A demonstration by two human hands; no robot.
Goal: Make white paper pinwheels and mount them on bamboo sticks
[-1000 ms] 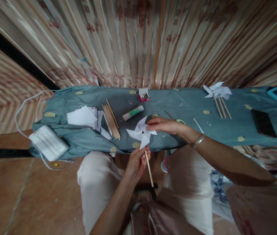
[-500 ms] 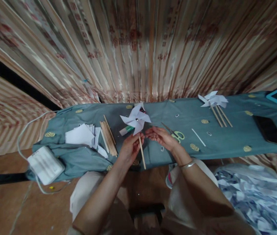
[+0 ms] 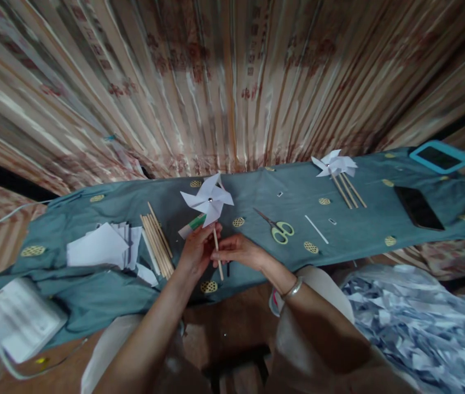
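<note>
A striped, floral-patterned curtain [image 3: 232, 98] bounds the far side of the long worktop [image 3: 257, 194], covered in grey-green cloth. A heap of bluish-white paper scraps [image 3: 421, 323] lies near right, beyond the worktop's near edge. The left hand [image 3: 195, 249] holds the white paper pinwheel [image 3: 211, 208] over the worktop, left of centre, closed on its pale wooden stick [image 3: 218, 254] just below the blades; fingertips of the right hand [image 3: 244, 251] reach the stick lower down, whether pinching I cannot tell. The step in hand looks like adjusting an assembled pinwheel; the next move seems to call for a steady stick and uncrushed blades. A bundle of wooden sticks [image 3: 156, 241] crowds the left; gaps are wider rightward, past the green-handled scissors [image 3: 279, 230].
</note>
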